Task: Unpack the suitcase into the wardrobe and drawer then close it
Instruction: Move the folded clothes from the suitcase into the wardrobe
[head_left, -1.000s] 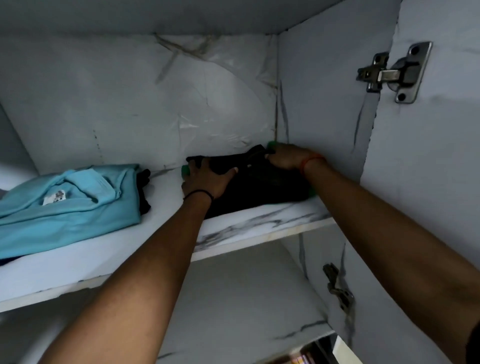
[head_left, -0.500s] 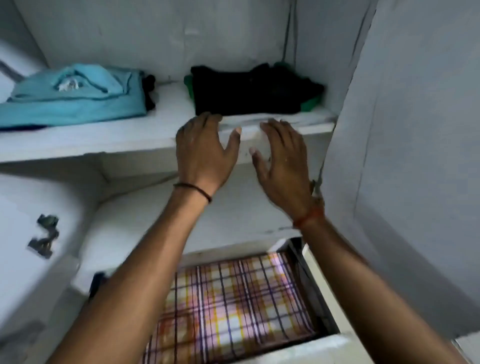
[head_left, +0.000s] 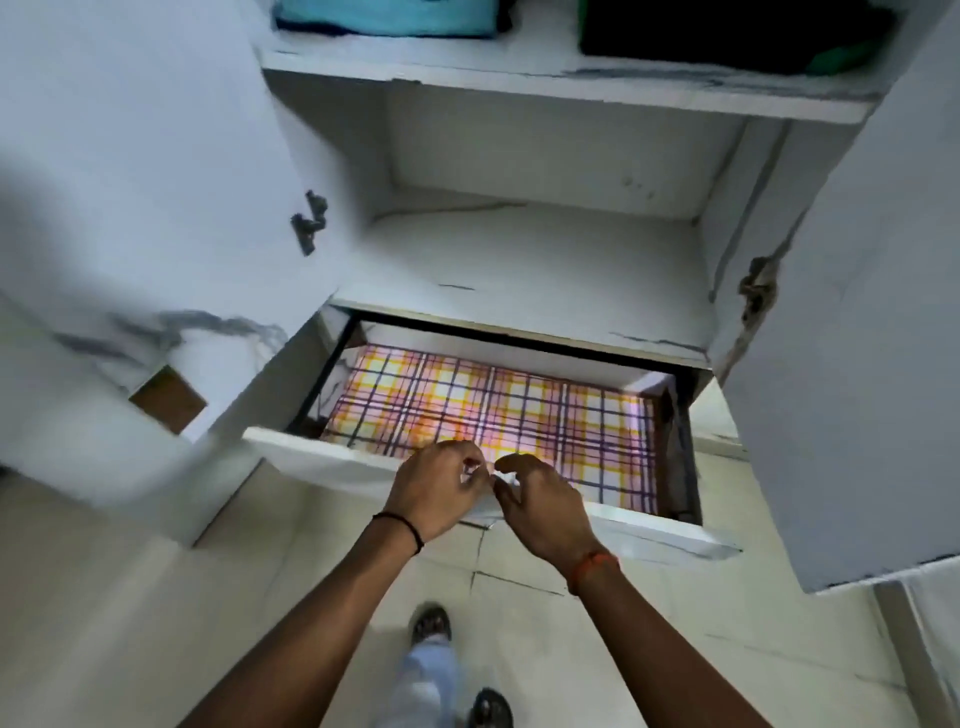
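The wardrobe's drawer (head_left: 322, 457) stands pulled out below the shelves, with a folded plaid cloth (head_left: 519, 410) lying flat in it. My left hand (head_left: 441, 488) and my right hand (head_left: 545, 504) hover side by side at the middle of the drawer's front edge. Their fingers are loosely curled and hold nothing. On the upper shelf (head_left: 519, 78) a folded light-blue shirt (head_left: 384, 18) lies at the left. A black garment (head_left: 727, 36) with green under it lies at the right. The suitcase is out of view.
Both white wardrobe doors hang open, the left door (head_left: 130, 182) and the right door (head_left: 872, 312), flanking the drawer. The middle shelf (head_left: 519, 260) is bare. My feet (head_left: 431, 623) stand on the pale tiled floor just in front of the drawer.
My hands left the black garment on the upper shelf and dropped down to the drawer's front edge. My view tilted downward from the shelf to the drawer and floor.
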